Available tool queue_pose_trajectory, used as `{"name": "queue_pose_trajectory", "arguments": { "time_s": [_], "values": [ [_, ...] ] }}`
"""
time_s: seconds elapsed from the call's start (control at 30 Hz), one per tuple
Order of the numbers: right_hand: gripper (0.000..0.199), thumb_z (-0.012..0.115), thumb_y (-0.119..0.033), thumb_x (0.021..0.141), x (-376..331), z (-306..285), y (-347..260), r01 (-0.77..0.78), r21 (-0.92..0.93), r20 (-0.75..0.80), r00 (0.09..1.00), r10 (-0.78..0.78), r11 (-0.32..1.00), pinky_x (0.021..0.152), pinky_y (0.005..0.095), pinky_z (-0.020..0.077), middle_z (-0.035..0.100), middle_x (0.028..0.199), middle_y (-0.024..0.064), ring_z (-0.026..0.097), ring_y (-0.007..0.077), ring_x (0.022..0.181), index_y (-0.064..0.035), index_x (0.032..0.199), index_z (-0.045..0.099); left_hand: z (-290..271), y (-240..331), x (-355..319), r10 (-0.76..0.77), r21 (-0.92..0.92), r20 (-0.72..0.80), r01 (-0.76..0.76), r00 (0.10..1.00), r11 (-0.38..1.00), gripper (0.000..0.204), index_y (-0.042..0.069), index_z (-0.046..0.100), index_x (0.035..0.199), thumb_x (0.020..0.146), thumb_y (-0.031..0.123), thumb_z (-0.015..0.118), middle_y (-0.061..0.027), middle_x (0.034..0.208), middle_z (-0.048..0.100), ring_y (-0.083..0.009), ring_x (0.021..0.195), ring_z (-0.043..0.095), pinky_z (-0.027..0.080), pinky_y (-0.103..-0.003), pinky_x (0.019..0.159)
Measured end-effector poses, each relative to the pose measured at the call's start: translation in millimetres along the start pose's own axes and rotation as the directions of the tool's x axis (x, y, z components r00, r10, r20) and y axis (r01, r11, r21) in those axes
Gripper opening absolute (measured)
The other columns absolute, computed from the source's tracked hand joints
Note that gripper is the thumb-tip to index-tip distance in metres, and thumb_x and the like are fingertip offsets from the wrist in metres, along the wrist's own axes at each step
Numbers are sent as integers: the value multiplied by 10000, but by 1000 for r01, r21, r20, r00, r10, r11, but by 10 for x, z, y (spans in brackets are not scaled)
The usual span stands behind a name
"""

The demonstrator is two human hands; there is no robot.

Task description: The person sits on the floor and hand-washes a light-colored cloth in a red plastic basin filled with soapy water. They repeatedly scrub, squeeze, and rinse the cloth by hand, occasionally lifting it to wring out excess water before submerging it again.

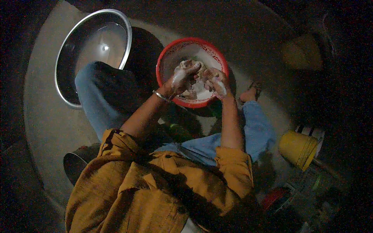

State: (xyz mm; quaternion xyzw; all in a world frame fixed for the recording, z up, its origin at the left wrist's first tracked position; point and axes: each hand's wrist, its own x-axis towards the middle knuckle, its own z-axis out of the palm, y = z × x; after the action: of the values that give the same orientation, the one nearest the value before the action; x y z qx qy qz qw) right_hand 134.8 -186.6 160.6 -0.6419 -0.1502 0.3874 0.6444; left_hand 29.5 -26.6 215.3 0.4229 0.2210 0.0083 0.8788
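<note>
A basin [163,52] with a red rim, a whitish inside and a red pattern holds pale, lumpy wet stuff [189,94], whose kind I cannot make out. Inside it, my left hand [183,77] is closed round some of this stuff, its thumb on the upper side. My right hand [217,82] faces it a little to the right, fingers curled into the same pale stuff. White smears coat both hands. A silver bangle [161,96] circles my left wrist. The fingertips are partly hidden in the lumps, and the light is dim.
A large silver-rimmed basin [128,31] with shiny liquid stands at the far left, by my bent knee. A yellow bucket [297,149] lies tilted at the right. Behind my left elbow is a dark metal pot [74,165]. A dim brownish block [302,52] sits at the far right.
</note>
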Motion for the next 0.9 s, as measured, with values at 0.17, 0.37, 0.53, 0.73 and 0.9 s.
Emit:
{"name": "queue_pose_trajectory", "arguments": {
  "time_s": [0.17, 0.37, 0.53, 0.73, 0.9],
  "values": [
    [630, 613, -297, 841, 148, 56, 292, 103, 233, -288, 957, -33, 967, 806, 380, 479, 489, 1247, 77, 550, 233, 995, -133, 1359, 295, 57, 218, -150, -48, 442, -49, 65, 998, 895, 202, 117, 542, 962, 905, 311, 558, 24, 668, 523, -70, 526, 456, 363, -211, 428],
    [384, 601, -307, 853, -209, 821, -482, -25, 80, -418, 906, 56, 996, 649, 352, 505, 554, 1127, 93, 584, 217, 709, -110, 1171, 515, -187, -166, 54, 43, 387, -112, 3, 993, 922, 348, 97, 527, 1132, 897, 353, 548, -37, 793, 535, -139, 669, 522, 425, -275, 518],
    [249, 550, -253, 891, 148, 810, 336, 52, -819, -217, 894, -393, 572, 649, 350, 419, 613, 803, 122, 560, 206, 727, -12, 925, 602, -584, -865, 338, 208, 77, 211, -229, 955, 970, 381, 133, 471, 1207, 887, 322, 554, -20, 719, 528, -157, 629, 525, 424, -284, 500],
    [194, 608, -197, 822, -1, 513, 245, 466, -653, -88, 736, -671, 597, 568, 345, 488, 631, 693, 172, 630, 242, 653, -10, 787, 645, -629, -1296, 408, -60, -302, 261, 140, 964, 943, 283, 126, 505, 1102, 898, 318, 547, -12, 745, 531, -139, 646, 510, 419, -278, 520],
    [219, 572, -228, 865, -12, 603, -162, 395, -439, -298, 783, -546, 807, 595, 336, 456, 622, 758, 116, 573, 222, 663, -14, 830, 601, -284, -835, 243, -68, -183, 193, 105, 979, 978, 223, 119, 534, 1013, 908, 315, 542, -5, 767, 534, -124, 660, 499, 415, -274, 538]
  ]
}}
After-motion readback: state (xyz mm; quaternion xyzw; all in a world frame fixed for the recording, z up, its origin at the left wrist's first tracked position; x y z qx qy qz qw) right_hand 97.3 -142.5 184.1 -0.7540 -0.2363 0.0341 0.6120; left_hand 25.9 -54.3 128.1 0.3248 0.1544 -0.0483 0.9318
